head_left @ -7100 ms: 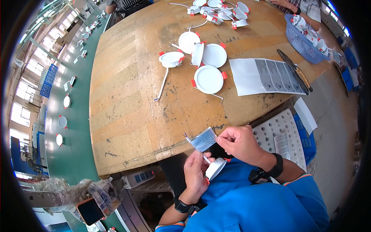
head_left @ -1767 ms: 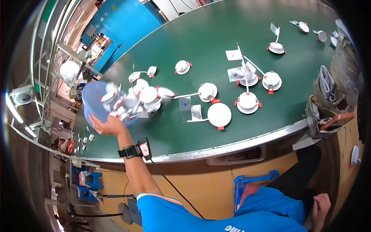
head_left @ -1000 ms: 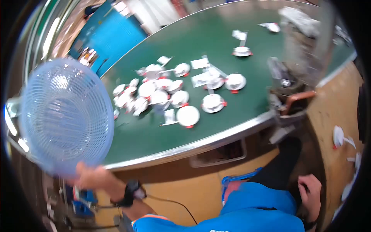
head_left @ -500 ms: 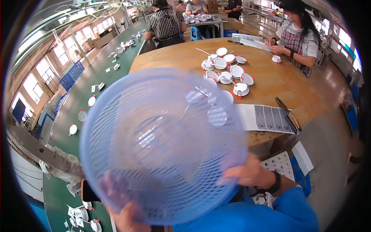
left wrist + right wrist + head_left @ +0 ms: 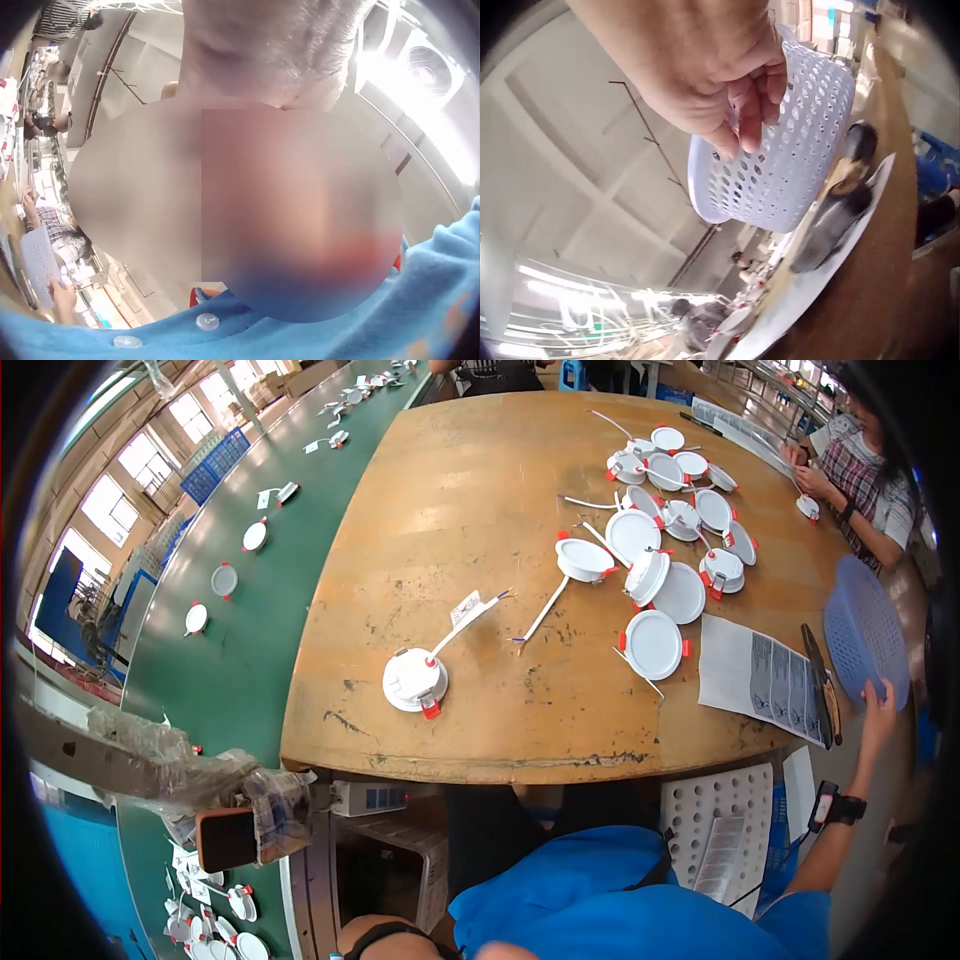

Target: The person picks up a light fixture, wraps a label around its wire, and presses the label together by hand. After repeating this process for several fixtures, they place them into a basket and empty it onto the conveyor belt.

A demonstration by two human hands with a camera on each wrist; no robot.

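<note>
At the table's right edge, my right hand holds the rim of a light-blue plastic basket. In the right wrist view, fingers curl at the perforated basket. My left hand barely shows at the bottom of the head view, near the blue shirt. In the left wrist view the left hand is close to a blurred area, its fingers hidden. A white downlight with red clips and a labelled cable sits alone at the table's front left.
Several more downlights cluster on the wooden table. A printed sheet and black scissors-like tool lie at right. The green conveyor carries downlights. Another person sits at the far right.
Downlights tipped out of the basket onto the green conveyor. The basket then came back in both hands, and now the right hand alone holds it at the right; the left hand has left it.
</note>
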